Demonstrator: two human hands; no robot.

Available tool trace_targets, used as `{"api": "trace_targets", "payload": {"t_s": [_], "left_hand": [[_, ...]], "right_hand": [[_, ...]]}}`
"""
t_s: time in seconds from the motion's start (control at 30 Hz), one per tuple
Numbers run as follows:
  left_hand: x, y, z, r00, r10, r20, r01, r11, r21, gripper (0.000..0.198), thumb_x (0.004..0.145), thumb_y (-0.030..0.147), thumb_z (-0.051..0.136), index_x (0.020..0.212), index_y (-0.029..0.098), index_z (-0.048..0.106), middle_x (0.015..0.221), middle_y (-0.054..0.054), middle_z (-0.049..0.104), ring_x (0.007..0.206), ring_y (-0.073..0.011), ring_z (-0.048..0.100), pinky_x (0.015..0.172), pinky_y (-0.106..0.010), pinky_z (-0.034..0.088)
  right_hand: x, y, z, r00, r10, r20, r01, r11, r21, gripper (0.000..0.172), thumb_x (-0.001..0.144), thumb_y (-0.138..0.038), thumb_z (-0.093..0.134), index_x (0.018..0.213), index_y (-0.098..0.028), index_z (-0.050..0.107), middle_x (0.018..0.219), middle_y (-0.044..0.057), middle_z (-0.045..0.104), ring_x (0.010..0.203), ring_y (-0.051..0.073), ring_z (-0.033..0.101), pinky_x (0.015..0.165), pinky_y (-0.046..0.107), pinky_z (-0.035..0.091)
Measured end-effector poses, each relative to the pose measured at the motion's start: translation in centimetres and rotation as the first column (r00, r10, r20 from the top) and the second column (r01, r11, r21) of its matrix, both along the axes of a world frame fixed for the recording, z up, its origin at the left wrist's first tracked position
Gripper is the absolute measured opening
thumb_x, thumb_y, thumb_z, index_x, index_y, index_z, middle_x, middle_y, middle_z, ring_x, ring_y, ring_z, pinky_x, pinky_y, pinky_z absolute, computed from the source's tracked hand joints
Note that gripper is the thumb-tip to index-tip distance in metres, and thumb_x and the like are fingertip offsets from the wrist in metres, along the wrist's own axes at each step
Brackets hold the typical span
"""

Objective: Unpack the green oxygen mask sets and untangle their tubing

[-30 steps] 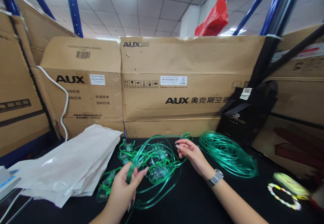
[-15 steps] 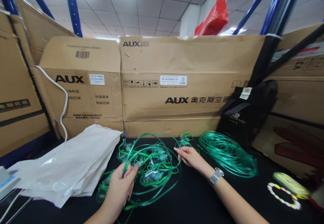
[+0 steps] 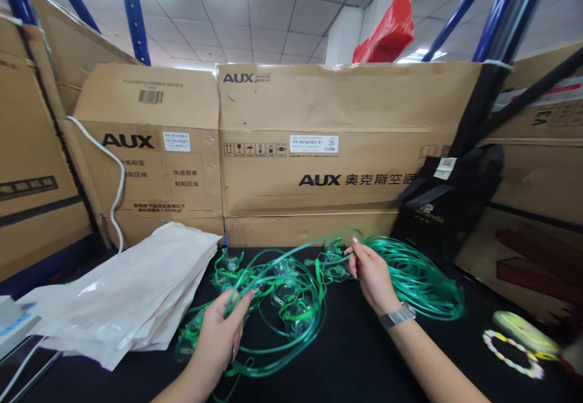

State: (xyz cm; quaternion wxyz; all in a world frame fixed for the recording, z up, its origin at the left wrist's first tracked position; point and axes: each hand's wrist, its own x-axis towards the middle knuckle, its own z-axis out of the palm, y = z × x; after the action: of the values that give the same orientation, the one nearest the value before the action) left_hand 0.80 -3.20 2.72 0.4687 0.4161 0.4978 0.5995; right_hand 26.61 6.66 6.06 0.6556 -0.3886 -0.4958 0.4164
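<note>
My left hand [image 3: 223, 330] is closed around several loops of clear green tubing [image 3: 291, 349] at the front of the pile. Farther right, my right hand [image 3: 371, 272] pinches a length of the same tubing, which arches between the two hands. Under and behind the loops lie several clear plastic oxygen masks [image 3: 298, 317] with bright green elastic straps [image 3: 322, 278]. Another mask [image 3: 336, 263] lies beside my right fingers. A coiled bundle of green tubing [image 3: 421, 278] rests on the black table just past my right wrist.
White plastic bags [image 3: 132, 294] are stacked on the left. Cardboard boxes [image 3: 310, 203] line the back, with a black bag [image 3: 437, 209] against them at right. A bead bracelet [image 3: 512, 354] and a yellow-green case [image 3: 523, 332] lie at the right front.
My right hand has moved right and slightly up, drawing the tubing out into a wider arc. The left hand stays nearly in place, still gripping the loops; masks in the pile have shifted slightly.
</note>
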Motion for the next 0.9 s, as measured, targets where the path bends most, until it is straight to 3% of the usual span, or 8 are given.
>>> {"api": "trace_targets", "payload": {"t_s": [0.1,0.2,0.27,0.43,0.6,0.67,0.77,0.9], "left_hand": [[0.0,-0.1,0.2,0.999,0.014,0.029,-0.014,1.0,0.003,0.042,0.067,0.055,0.062,0.06,0.021,0.038,0.027,0.015,0.027,0.022,-0.0022,0.021,0.025,-0.012,0.015],[-0.1,0.1,0.3,0.999,0.018,0.051,-0.019,0.999,0.031,0.039,0.067,0.053,0.062,0.064,0.02,0.042,0.027,0.015,0.027,0.022,-0.0022,0.02,0.026,-0.012,0.016],[-0.2,0.2,0.1,0.999,0.017,0.031,-0.018,0.999,0.032,0.039,0.068,0.054,0.062,0.065,0.02,0.042,0.027,0.015,0.027,0.022,-0.002,0.02,0.026,-0.012,0.015],[-0.4,0.4,-0.5,0.997,-0.036,-0.074,0.037,0.999,0.009,0.042,0.069,0.057,0.058,0.061,0.02,0.039,0.026,0.014,0.028,0.022,-0.0019,0.021,0.027,-0.013,0.012],[-0.2,0.0,-0.6,0.997,-0.055,-0.059,0.055,0.998,0.007,0.045,0.068,0.058,0.059,0.057,0.021,0.036,0.026,0.014,0.027,0.022,-0.0019,0.02,0.027,-0.014,0.011],[0.0,-0.1,-0.4,0.998,-0.033,-0.047,0.034,0.999,0.014,0.048,0.067,0.058,0.06,0.054,0.021,0.033,0.026,0.014,0.026,0.022,-0.0016,0.02,0.027,-0.013,0.012],[0.2,-0.1,-0.2,1.0,-0.005,-0.007,0.005,1.0,0.016,0.047,0.064,0.057,0.064,0.057,0.021,0.033,0.027,0.015,0.026,0.022,-0.0021,0.021,0.027,-0.013,0.013],[0.3,0.1,0.0,0.999,-0.005,0.032,0.004,1.0,0.029,0.044,0.063,0.056,0.065,0.064,0.022,0.037,0.029,0.016,0.027,0.022,-0.0021,0.019,0.026,-0.013,0.014]], "right_hand": [[-0.8,-0.4,-0.2,0.979,0.105,0.176,-0.08,0.987,-0.142,0.041,0.068,-0.055,0.062,0.054,-0.017,0.051,0.031,-0.007,0.036,0.028,0.005,0.027,0.033,0.021,0.018],[-1.1,-0.7,-0.1,0.949,0.292,0.119,-0.258,0.935,-0.242,0.044,0.068,-0.053,0.063,0.048,-0.018,0.046,0.028,-0.01,0.026,0.025,0.004,0.018,0.032,0.021,0.012],[-0.9,-0.7,0.2,0.942,0.33,0.064,-0.307,0.922,-0.235,0.045,0.069,-0.052,0.062,0.046,-0.019,0.045,0.028,-0.011,0.021,0.025,0.003,0.014,0.031,0.021,0.01],[0.0,-0.3,0.4,0.984,0.176,0.001,-0.175,0.978,-0.115,0.043,0.071,-0.055,0.058,0.051,-0.019,0.048,0.03,-0.01,0.023,0.027,0.004,0.015,0.032,0.021,0.011],[-0.2,-0.1,-0.4,0.978,-0.175,0.113,0.179,0.983,-0.027,0.04,0.069,-0.055,0.061,0.066,-0.015,0.062,0.035,-0.006,0.036,0.033,0.007,0.03,0.035,0.022,0.023],[-0.6,-0.2,-0.7,0.972,-0.164,0.168,0.167,0.986,-0.002,0.04,0.071,-0.055,0.06,0.073,-0.015,0.065,0.041,-0.004,0.044,0.038,0.009,0.038,0.038,0.023,0.03],[-1.3,-0.5,-0.9,0.966,-0.045,0.256,0.039,0.999,0.03,0.04,0.072,-0.053,0.058,0.086,-0.017,0.068,0.054,0.0,0.052,0.047,0.013,0.047,0.043,0.025,0.04],[-2.2,-0.7,-1.6,0.882,0.097,0.462,-0.133,0.99,0.047,0.034,0.072,-0.048,0.06,0.094,-0.023,0.068,0.086,0.006,0.06,0.07,0.019,0.056,0.053,0.03,0.05]]}}
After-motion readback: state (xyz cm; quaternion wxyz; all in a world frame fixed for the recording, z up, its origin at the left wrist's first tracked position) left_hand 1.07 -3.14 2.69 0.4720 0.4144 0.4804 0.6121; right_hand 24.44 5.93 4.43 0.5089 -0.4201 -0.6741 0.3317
